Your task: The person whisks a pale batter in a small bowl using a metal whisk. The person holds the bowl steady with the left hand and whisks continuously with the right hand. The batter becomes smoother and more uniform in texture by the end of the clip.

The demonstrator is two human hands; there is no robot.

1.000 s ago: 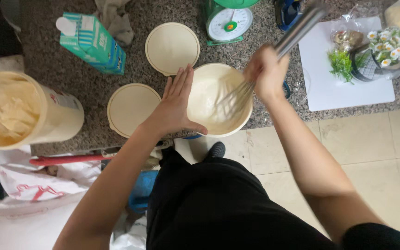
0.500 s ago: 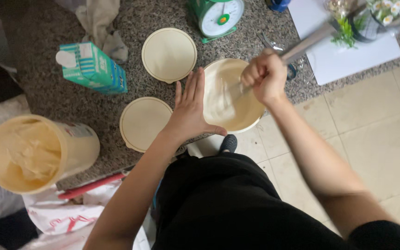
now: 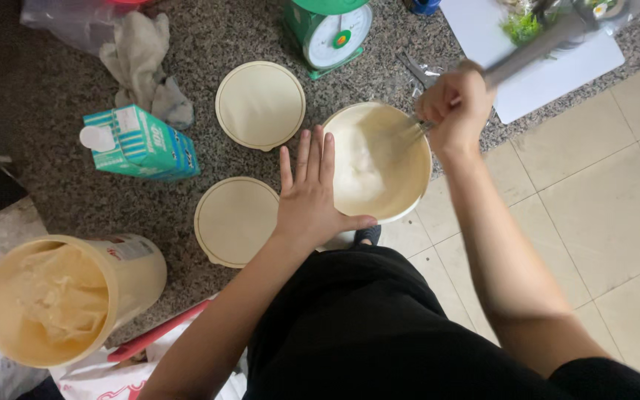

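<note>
A cream-coloured bowl [image 3: 411,194] with white batter sits at the near edge of the speckled stone counter [image 3: 53,96]. My left hand [image 3: 310,196] lies flat against the bowl's left rim, fingers apart, thumb along its near side. My right hand [image 3: 456,107] is closed around the metal handle of a whisk [image 3: 527,53]. The whisk's wires are blurred inside the bowl. The handle slants up to the right over a white cutting board [image 3: 535,78].
Two round cream lids [image 3: 260,104] [image 3: 235,220] lie left of the bowl. A teal carton [image 3: 139,142], a crumpled cloth [image 3: 142,63], a green kitchen scale [image 3: 330,33] and a large yellow tub [image 3: 68,296] are on the counter. Herbs [image 3: 521,27] lie on the board. Tiled floor is on the right.
The view has shifted, so the counter items sit further right and lower in frame. My right hand keeps moving the whisk in the bowl; my left hand stays on the rim.
</note>
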